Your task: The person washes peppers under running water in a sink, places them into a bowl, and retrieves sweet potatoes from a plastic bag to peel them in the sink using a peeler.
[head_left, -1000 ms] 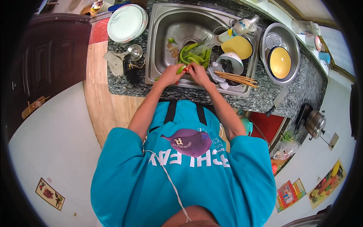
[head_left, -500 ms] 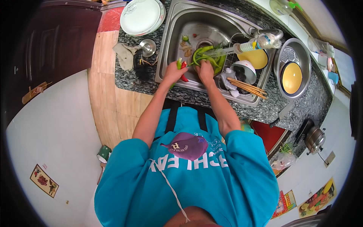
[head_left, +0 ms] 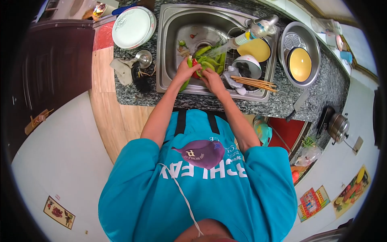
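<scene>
In the head view, both hands are together at the near side of the metal sink. The left hand grasps a green pepper and a red pepper. The right hand is just beside it, fingertips against the peppers; whether they pinch anything I cannot tell. More green peppers lie in the sink beyond the hands, under water running from a plastic bottle fitted at the tap. To their right are a yellow bowl, a white bowl and a bundle of chopsticks. Farther right, a metal basin holds 1 dark-rimmed bowl, with a knife near it on the counter. Stacked plates stand left of the sink.
</scene>
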Motion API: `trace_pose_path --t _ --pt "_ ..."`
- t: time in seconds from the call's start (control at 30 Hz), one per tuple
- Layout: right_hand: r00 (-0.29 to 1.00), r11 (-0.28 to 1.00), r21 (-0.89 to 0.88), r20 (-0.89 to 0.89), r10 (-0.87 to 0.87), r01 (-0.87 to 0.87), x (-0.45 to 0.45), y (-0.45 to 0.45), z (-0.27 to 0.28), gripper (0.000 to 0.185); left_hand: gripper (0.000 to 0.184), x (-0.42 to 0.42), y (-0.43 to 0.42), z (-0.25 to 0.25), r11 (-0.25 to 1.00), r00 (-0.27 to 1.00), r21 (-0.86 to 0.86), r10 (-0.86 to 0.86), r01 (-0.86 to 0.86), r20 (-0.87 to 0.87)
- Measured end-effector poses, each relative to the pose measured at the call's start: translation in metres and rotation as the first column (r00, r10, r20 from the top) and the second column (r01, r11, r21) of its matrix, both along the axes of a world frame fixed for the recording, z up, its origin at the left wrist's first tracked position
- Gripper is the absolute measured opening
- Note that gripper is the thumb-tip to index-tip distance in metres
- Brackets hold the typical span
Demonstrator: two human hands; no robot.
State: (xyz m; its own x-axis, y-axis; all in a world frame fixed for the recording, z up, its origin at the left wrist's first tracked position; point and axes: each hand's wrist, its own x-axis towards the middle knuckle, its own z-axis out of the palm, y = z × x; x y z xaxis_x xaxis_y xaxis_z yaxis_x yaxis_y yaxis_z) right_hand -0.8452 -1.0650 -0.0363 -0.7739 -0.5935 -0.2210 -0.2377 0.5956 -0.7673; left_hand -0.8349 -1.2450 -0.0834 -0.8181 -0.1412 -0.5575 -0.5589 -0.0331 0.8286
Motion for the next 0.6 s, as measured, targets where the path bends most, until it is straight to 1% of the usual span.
trace_pose_path --t 0.07,0.1,0.13,0.17,0.2,0.23,0.27,0.3,0.33,0.37,0.4,0.43,0.47,0.5,0.53,0.57,0.6 --pt "0.999 0.997 -0.067 -0.004 0.045 -0.045 0.000 0.003 0.004 0.022 0.026 -0.001 0.004 0.012 1.000 1.000 -0.014 -0.011 0.011 -0.021" --pt "0.996 0.996 -0.036 -0.028 0.081 -0.082 -0.002 0.004 0.005 0.028 0.026 -0.001 0.006 0.018 1.000 0.999 -0.026 -0.008 0.007 -0.039" --pt "0.997 0.997 -0.035 -0.028 0.069 -0.070 -0.003 0.006 0.007 0.028 0.025 -0.002 0.008 0.023 0.999 0.998 -0.038 -0.004 0.002 -0.056" --pt "0.991 0.997 -0.054 0.119 -0.056 0.063 -0.003 0.007 0.009 0.032 0.025 -0.002 0.009 0.027 0.999 0.998 -0.038 -0.015 0.013 -0.056" --pt "0.949 0.980 -0.055 0.266 -0.173 0.194 -0.003 0.007 0.011 0.036 0.026 -0.001 0.007 0.030 0.998 0.996 -0.055 -0.036 0.031 -0.084" --pt "0.900 0.929 -0.059 0.276 -0.337 0.366 -0.003 0.007 0.001 0.035 0.026 0.000 0.005 0.032 0.996 0.992 -0.073 -0.053 0.045 -0.112" --pt "0.900 0.928 -0.063 0.276 -0.338 0.368 -0.005 0.006 -0.003 0.035 0.026 0.001 0.003 0.036 0.996 0.992 -0.076 -0.055 0.046 -0.113" --pt "0.820 0.829 -0.179 0.361 -0.445 0.529 -0.009 0.003 0.000 0.033 0.028 0.001 0.002 0.050 0.976 0.986 -0.177 -0.146 0.130 -0.083" --pt "0.721 0.689 -0.273 0.457 -0.522 0.672 -0.015 0.001 0.008 0.030 0.030 0.000 0.000 0.057 0.938 0.971 -0.273 -0.233 0.213 -0.045" --pt "0.786 0.767 -0.253 0.398 -0.474 0.590 -0.020 0.001 0.016 0.027 0.030 -0.001 -0.001 0.063 0.938 0.971 -0.276 -0.233 0.212 -0.047" --pt "0.786 0.766 -0.254 0.398 -0.473 0.590 -0.021 0.001 0.013 0.027 0.029 0.000 -0.002 0.064 0.909 0.959 -0.348 -0.272 0.229 -0.080" --pt "0.833 0.818 -0.240 0.349 -0.429 0.522 -0.023 0.000 0.008 0.026 0.028 0.002 -0.002 0.065 0.876 0.943 -0.417 -0.313 0.242 -0.110" --pt "0.875 0.865 -0.219 0.301 -0.379 0.451 -0.023 0.000 0.002 0.026 0.028 0.003 -0.002 0.062 0.877 0.944 -0.415 -0.311 0.242 -0.108" --pt "0.875 0.867 -0.217 0.302 -0.378 0.449 -0.020 -0.002 -0.005 0.026 0.029 0.000 -0.004 0.056 0.861 0.963 -0.460 -0.266 0.217 -0.044" --pt "0.824 0.834 -0.158 0.333 -0.459 0.529 -0.015 -0.006 -0.013 0.025 0.030 -0.002 -0.008 0.050 0.841 0.976 -0.504 -0.216 0.196 0.020" --pt "0.765 0.794 -0.096 0.358 -0.535 0.600 -0.012 -0.009 -0.020 0.024 0.034 -0.004 -0.013 0.044 0.831 0.976 -0.516 -0.212 0.209 0.053" --pt "0.768 0.798 -0.093 0.360 -0.530 0.595 -0.008 -0.011 -0.034 0.024 0.034 -0.008 -0.017 0.042 0.833 0.977 -0.514 -0.205 0.205 0.057"
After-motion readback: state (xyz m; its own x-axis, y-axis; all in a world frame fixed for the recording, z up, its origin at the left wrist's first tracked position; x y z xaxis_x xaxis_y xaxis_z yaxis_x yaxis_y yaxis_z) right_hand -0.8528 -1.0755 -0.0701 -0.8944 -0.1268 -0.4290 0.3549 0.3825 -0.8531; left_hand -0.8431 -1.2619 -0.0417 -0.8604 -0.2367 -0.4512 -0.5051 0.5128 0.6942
